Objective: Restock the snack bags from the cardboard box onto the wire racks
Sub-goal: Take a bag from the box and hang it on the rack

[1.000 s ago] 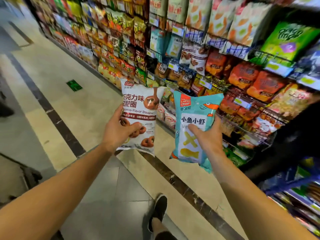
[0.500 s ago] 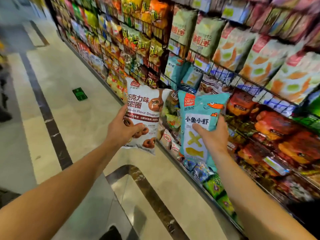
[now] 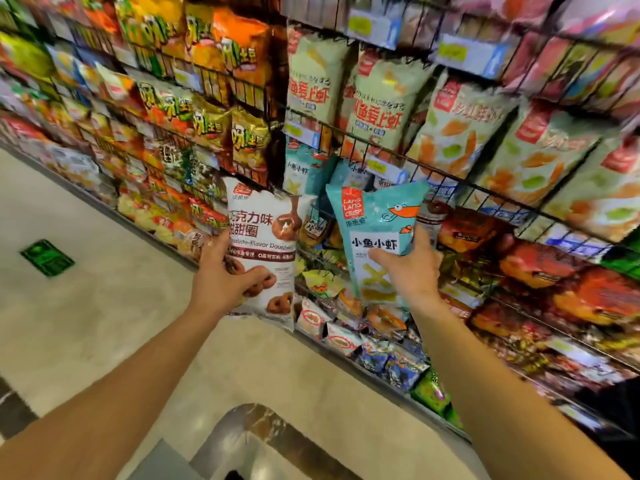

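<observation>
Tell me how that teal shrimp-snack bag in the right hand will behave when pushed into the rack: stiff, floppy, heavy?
The teal bag looks puffed and stands upright from a low one-handed grip by the right hand, so probably light and semi-rigid. Its film looks glossy, so possibly slippery. Contents are likely brittle, so push it gently past the wire rack.

Packed wire racks (image 3: pixel 460 174) wall off the right side of the aisle, every tier filled edge to edge with snack bags that overhang the wires and leave no open slot in view. Two hands, each gripping a bag, crowd the space directly before the middle tiers: the left hand (image 3: pixel 225 275) with a white bag (image 3: pixel 265 237), the right hand (image 3: pixel 412 271) with a teal bag (image 3: pixel 374 220), a narrow gap between them. To the left, the pale floor (image 3: pixel 104 306) lies open and unobstructed along the shelf base.
</observation>
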